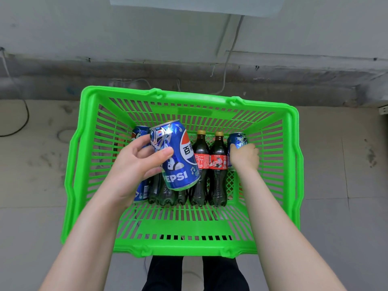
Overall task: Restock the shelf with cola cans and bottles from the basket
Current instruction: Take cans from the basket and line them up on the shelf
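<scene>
A green plastic basket (84, 156) stands on the floor below me. My left hand (134, 164) grips a blue Pepsi can (178, 160), lifted and tilted above the basket's contents. My right hand (244, 157) is closed around a second blue can (237, 140) lying at the right of the basket floor. Between them lie two cola bottles with red labels, one (200, 164) beside the other (218, 166), and more dark bottles (165, 192) partly hidden under the lifted can. A third blue can (140, 192) lies at the left, mostly behind my left hand.
The basket sits on a grey concrete floor close to a wall base (189, 72). A white cable (225, 66) hangs down the wall behind it. My dark trouser legs (163, 274) show below the basket. No shelf is in view.
</scene>
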